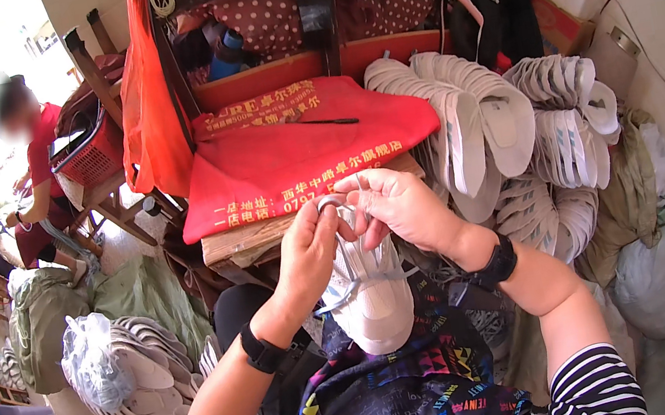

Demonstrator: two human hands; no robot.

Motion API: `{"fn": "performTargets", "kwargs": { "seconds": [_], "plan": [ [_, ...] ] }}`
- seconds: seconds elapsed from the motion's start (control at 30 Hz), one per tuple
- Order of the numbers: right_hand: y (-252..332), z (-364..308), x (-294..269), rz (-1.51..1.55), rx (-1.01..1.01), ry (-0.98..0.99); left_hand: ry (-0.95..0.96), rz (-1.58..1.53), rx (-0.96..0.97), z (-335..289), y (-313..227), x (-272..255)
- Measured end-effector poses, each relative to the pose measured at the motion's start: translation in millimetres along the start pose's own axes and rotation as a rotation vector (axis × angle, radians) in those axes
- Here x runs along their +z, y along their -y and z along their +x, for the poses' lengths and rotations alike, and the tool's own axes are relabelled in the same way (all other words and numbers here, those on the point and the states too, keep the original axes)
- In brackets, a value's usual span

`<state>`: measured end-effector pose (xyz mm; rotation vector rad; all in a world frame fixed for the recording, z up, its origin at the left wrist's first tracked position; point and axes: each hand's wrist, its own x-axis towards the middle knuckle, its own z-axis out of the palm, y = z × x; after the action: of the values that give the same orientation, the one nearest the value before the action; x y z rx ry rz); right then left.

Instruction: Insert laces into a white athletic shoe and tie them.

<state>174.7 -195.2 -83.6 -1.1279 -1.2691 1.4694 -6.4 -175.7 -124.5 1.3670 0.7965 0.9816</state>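
Note:
A white shoe upper [377, 316] rests toe-down against my patterned apron [381, 393]. A pale grey-blue shoelace [331, 201] makes a small loop between my hands, and loose strands of it cross the upper. My left hand [309, 242] pinches the lace above the shoe's opening. Close beside it, my right hand [407, 205] has thumb and forefinger pressed together on the lace; a thin tip shows above these fingers. The other right-hand fingers are curled, and the upper's top part is partly hidden behind both hands.
A red cloth [315, 153] with a dark pen-like tool [327, 122] covers the wooden bench ahead. Nested white uppers [503, 122] are piled to the right; more uppers [141, 354] lie lower left. An orange bag [146, 89] hangs left, with people [41, 151] seated beyond.

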Motion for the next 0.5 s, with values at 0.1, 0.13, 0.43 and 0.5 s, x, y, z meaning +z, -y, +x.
{"fn": "performTargets", "kwargs": {
  "seconds": [0.1, 0.13, 0.43, 0.5],
  "plan": [
    [0.0, -1.9, 2.1, 0.081, 0.004, 0.044, -0.005, 0.011, 0.031, -3.9, 3.2, 1.4],
    [-1.1, -1.6, 1.5, 0.124, 0.022, 0.084, 0.001, 0.012, 0.035, -4.8, 1.0, 2.9],
    [-2.1, -1.7, -2.8, 0.271, 0.110, 0.124, -0.090, 0.023, 0.097, -3.8, 0.3, -2.7],
    [1.3, -2.5, 0.2, 0.255, 0.121, 0.145, -0.080, 0.053, 0.052, -7.7, -5.5, -1.9]
  ]
}}
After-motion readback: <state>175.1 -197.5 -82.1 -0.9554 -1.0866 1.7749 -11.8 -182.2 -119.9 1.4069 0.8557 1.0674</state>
